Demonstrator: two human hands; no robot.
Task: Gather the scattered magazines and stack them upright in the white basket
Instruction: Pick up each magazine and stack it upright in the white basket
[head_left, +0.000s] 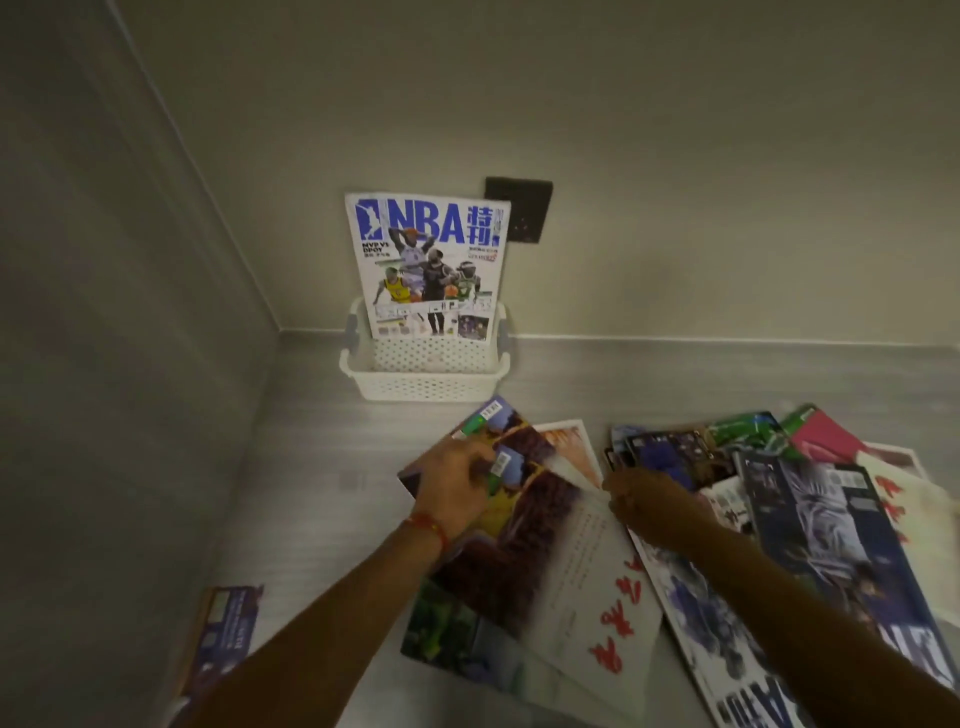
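Observation:
A white perforated basket (423, 384) stands on the floor against the far wall. One NBA magazine (428, 265) stands upright in it, leaning on the wall. Several magazines lie scattered on the floor in front. My left hand (454, 486) grips the far left edge of a dark purple-covered magazine (524, 535), which is tilted up off the pile. My right hand (641, 501) lies just right of it, fingers curled at that magazine's right edge over a white magazine with red characters (597, 592); its grip is blurred.
A heap of dark blue, green and red magazines (810, 488) spreads to the right. Another blue magazine (223, 639) lies by the left wall. A dark wall socket (524, 210) sits behind the basket. Bare grey floor (322, 457) lies between basket and pile.

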